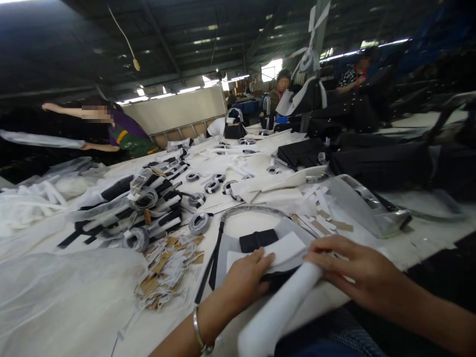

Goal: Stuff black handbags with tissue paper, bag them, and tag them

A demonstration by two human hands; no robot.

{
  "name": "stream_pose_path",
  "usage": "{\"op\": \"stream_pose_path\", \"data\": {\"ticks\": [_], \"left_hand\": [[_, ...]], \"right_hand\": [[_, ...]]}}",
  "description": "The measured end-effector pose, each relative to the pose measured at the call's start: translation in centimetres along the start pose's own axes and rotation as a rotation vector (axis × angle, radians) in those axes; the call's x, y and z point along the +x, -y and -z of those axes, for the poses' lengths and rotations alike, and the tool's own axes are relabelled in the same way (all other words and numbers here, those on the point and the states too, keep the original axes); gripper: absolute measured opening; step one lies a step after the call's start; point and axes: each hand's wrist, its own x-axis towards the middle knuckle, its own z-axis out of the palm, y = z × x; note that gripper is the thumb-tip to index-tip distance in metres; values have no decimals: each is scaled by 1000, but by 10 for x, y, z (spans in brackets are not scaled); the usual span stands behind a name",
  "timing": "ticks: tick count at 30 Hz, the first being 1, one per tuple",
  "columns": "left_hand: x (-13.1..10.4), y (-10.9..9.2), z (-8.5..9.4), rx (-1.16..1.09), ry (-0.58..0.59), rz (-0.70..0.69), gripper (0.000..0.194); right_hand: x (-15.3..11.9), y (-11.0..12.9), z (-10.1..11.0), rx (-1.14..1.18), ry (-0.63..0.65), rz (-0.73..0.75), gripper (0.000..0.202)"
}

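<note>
A bag (pixel 227 248) with a dark strap lies before me on the white table, a small black pouch (pixel 258 240) and a white sheet (pixel 288 246) on top of it. My left hand (pixel 248 275) rests on the sheet's lower left part, fingers bent and slightly apart, with nothing visibly gripped. To the right, my right hand (pixel 344 263) has its fingertips pinched on the upper end of a white roll (pixel 280 312). The roll slants down toward my body, across the table's near edge. A metal bangle is on my left wrist.
Left of the bag lie paper tags (pixel 167 267) and a heap of wrapped straps (pixel 137 213). Strap coils (pixel 200 223) lie beyond. Clear plastic (pixel 55 297) covers the near left. Black bags (pixel 383 166) sit at right. A person (pixel 130 131) stands at far left, arms outstretched.
</note>
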Motion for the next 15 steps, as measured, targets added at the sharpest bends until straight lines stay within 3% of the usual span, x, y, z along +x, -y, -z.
{"op": "stream_pose_path", "data": {"ticks": [2, 5, 10, 15], "left_hand": [[1, 2, 5, -30, 46, -8, 66], [2, 2, 11, -56, 101, -7, 67], [0, -4, 13, -46, 123, 13, 66], [-5, -9, 17, -29, 124, 15, 63]], "right_hand": [[-38, 16, -15, -117, -8, 34, 30], [-61, 37, -49, -196, -29, 9, 33], [-49, 55, -99, -183, -46, -114, 34], [-38, 63, -114, -194, -189, -96, 29]]}}
